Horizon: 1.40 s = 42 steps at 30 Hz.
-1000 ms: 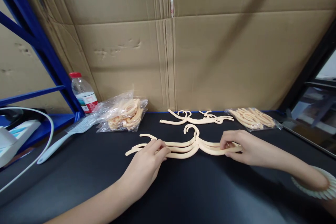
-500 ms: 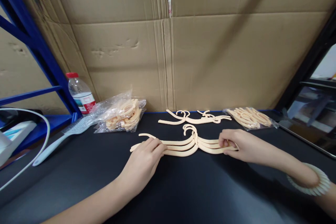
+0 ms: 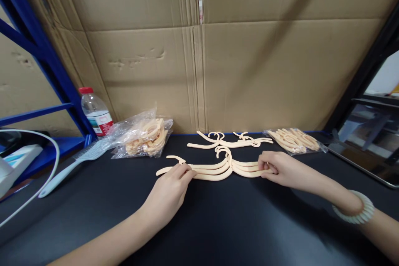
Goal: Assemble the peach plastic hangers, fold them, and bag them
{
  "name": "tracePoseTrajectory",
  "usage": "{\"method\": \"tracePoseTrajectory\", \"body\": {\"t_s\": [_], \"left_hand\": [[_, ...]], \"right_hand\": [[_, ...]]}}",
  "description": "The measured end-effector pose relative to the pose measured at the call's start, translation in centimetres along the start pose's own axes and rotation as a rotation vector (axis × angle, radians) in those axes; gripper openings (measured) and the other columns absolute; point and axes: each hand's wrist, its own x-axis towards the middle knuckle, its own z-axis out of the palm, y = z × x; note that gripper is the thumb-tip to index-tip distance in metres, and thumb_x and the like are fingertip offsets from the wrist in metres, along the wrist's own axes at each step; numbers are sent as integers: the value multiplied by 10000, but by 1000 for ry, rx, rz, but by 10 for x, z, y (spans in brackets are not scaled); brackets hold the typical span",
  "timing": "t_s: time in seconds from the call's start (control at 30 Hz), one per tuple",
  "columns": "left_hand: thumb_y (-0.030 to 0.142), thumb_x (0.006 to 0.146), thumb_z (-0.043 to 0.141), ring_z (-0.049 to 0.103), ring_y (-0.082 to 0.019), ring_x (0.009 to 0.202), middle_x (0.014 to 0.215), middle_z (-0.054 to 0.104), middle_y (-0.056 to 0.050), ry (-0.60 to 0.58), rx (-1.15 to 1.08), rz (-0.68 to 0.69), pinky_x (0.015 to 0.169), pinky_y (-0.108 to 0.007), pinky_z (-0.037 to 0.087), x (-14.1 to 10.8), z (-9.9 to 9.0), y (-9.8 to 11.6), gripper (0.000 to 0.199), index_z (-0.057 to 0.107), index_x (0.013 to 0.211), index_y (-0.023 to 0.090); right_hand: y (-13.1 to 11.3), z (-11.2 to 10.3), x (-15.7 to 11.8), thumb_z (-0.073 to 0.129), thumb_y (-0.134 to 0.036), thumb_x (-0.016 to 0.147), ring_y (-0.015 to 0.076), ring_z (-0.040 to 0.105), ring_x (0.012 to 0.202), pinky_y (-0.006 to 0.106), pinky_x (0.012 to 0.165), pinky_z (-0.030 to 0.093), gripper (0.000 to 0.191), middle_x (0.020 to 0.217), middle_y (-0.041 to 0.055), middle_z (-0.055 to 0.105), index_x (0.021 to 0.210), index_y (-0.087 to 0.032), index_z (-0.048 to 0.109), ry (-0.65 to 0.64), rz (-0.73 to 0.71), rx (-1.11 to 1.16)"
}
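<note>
stack of cream hangers [image 3: 215,171]: lay at the middle of the black tabletop [image 3: 199,224], hooks toward the back edge. left hand [image 3: 174,181]: fingers curled nearly closed over the stack's left arms. right hand [image 3: 276,167]: fingers pinched about its right arms. loose hangers [image 3: 237,143]: lay along the back edge, between a bag of hangers [image 3: 148,139] near the back left corner and a flat bag [image 3: 294,140] toward the back right corner.
</note>
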Motion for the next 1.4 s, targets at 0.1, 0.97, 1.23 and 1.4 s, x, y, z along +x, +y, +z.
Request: {"method": "tracePoseTrajectory", "body": {"t_s": [0.1,0.97,1.23,1.4], "left_hand": [[27,866,390,599,-219,904,1017,610,-92,20,0,16,762,-342,530,0,2,-3,287,601,1016,152],[431,925,389,524,-266,1159,1260,590,-90,-139,107,-52,960,-423,390,8,-7,-25,427,542,1270,231],[342,895,468,532,-303,1118,1214,602,-127,-11,120,-8,907,-476,424,7,-7,-15,398,537,1255,190],[218,893,478,516,-246,1134,1214,583,-78,-69,-89,204,964,-419,417,7,-14,5,371,502,1263,238]], "right_hand": [[3,2,2,534,-130,744,124,495,602,235,567,366,64,722,22,582,754,-172,581,12,-5,-1],[36,-3,3,635,-379,763,275,563,1029,422,937,436,446,1116,142,589,1128,-121,620,-14,-55,-2],[32,-5,2,648,-421,762,258,579,992,401,898,450,424,1071,120,617,1081,-142,635,0,-80,32],[42,-28,-2,528,-494,838,265,576,1059,404,919,447,450,1145,118,622,1130,-163,618,80,-25,68]]}}
